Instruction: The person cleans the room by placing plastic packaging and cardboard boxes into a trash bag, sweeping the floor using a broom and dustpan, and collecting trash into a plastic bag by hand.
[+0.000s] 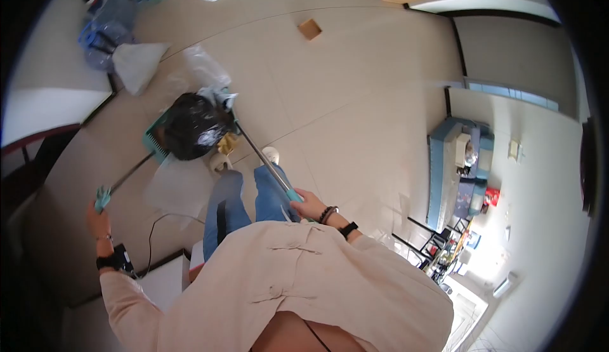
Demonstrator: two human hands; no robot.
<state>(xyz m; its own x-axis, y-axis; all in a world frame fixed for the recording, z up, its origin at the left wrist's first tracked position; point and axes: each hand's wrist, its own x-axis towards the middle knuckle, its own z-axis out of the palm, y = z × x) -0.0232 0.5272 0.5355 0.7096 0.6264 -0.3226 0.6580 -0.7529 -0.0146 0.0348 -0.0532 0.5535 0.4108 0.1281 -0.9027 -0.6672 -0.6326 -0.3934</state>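
Both grips were closed, the left hand (99, 222) on the dustpan handle (131, 173), the right hand (309, 205) on a long stick (261, 154). Above the floor (368, 98), the bulky black bag (193, 130) overhung the dustpan (151, 142); tilting might have toppled it.

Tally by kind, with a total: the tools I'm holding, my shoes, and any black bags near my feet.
Dustpan, in your left hand: 1
Silver-poled tool, in your right hand: 1
Shoes: 2
Black bag: 1
Total: 5
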